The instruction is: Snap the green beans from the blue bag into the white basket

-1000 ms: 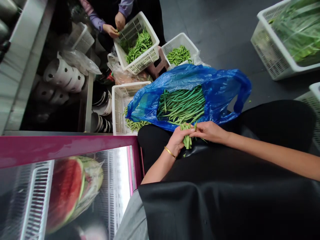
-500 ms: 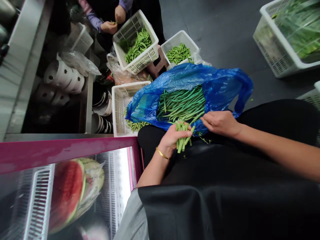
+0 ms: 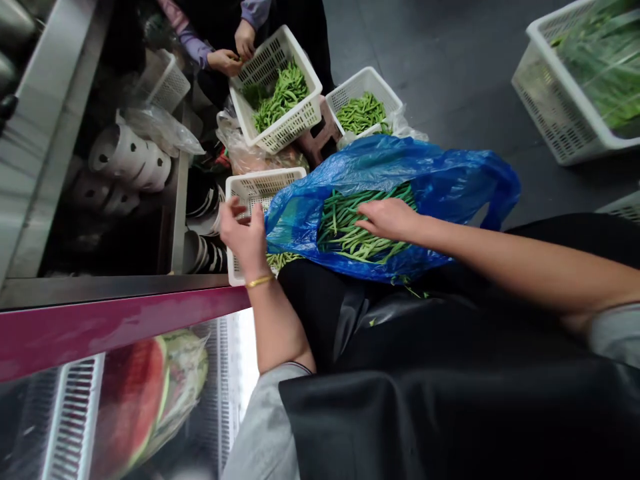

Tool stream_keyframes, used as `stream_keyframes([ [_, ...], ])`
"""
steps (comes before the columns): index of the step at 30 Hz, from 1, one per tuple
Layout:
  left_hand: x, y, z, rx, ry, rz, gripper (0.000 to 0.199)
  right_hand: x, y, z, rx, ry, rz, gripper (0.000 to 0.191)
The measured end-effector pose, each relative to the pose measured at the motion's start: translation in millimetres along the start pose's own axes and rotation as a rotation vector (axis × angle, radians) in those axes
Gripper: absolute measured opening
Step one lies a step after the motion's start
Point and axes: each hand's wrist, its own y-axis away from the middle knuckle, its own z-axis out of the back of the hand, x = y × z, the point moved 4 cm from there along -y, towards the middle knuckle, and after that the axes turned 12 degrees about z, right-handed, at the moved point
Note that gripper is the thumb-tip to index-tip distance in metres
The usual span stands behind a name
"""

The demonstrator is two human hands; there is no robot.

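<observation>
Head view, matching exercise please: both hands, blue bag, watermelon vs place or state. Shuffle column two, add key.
Column one
1. Left hand
2. Right hand
3. Blue bag
4. Watermelon

Column two
A. Cut, red flesh showing
B. At the beans
C. By the rim of a white basket
D. Mouth spread open

Pairs: 1-C, 2-B, 3-D, 4-A
</observation>
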Motion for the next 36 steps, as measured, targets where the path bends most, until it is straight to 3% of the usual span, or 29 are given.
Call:
stream_keyframes([
  [1, -2, 21, -11.1, 0.016, 0.094, 0.014, 0.038, 0, -21, 2, -0.041, 0.023, -0.017, 0.046],
  [4, 9, 82, -63.4, 0.466, 0.268, 0.237, 0.033, -2, -68, -2, -0.028, 0.041, -0.067, 0.049],
  [6, 25, 113, -92.2, 0.696, 0.336, 0.423, 0.036, -4, -76, -6, 0.006, 0.032, -0.062, 0.042],
  [9, 52, 140, -122.1, 0.857, 0.496, 0.758, 0.04, -4, -44, -11, -0.008, -0.002, -0.071, 0.041],
  [11, 63, 155, -138.1, 0.932, 0.571, 0.974, 0.039, 1, -2, -19, 0.0, -0.132, -0.09, 0.04],
  [13, 66, 167, -150.9, 0.953, 0.632, 1.091, 0.032, 13, 44, -33, 0.08, -0.391, -0.054, 0.043],
  [15, 63, 177, -159.7, 0.933, 0.704, 1.117, 0.022, 23, 83, -47, 0.117, -0.551, -0.039, 0.04],
  [18, 56, 190, -165.1, 0.897, 0.828, 1.135, 0.015, 26, 119, -57, 0.025, -0.606, -0.102, 0.035],
  [21, 44, 199, -164.9, 0.881, 0.965, 1.105, 0.017, 18, 130, -53, -0.167, -0.774, -0.214, 0.033],
  [24, 29, 209, -164.0, 0.921, 1.096, 1.006, 0.016, 6, 128, -51, -0.356, -1.174, -0.372, 0.028],
  [27, 17, 220, -162.0, 0.992, 1.155, 0.924, 0.017, -14, 128, -48, -0.656, -1.541, -0.527, 0.028],
  [29, 12, 225, -158.1, 1.087, 1.142, 0.849, 0.019, -32, 137, -46, -0.84, -1.603, -0.597, 0.027],
  [30, 11, 227, -155.4, 1.155, 1.123, 0.821, 0.019, -39, 142, -45, -0.826, -1.576, -0.597, 0.027],
  [31, 10, 228, -152.2, 1.236, 1.1, 0.813, 0.019, -43, 147, -45, -0.719, -1.522, -0.571, 0.026],
  [34, 12, 230, -141.5, 1.466, 1.001, 0.876, 0.025, -43, 157, -49, -0.166, -1.332, -0.434, 0.028],
  [35, 13, 230, -138.4, 1.505, 0.955, 0.89, 0.027, -42, 157, -49, -0.075, -1.323, -0.403, 0.035],
  [36, 14, 230, -135.9, 1.525, 0.901, 0.887, 0.028, -40, 154, -45, -0.077, -1.354, -0.385, 0.041],
])
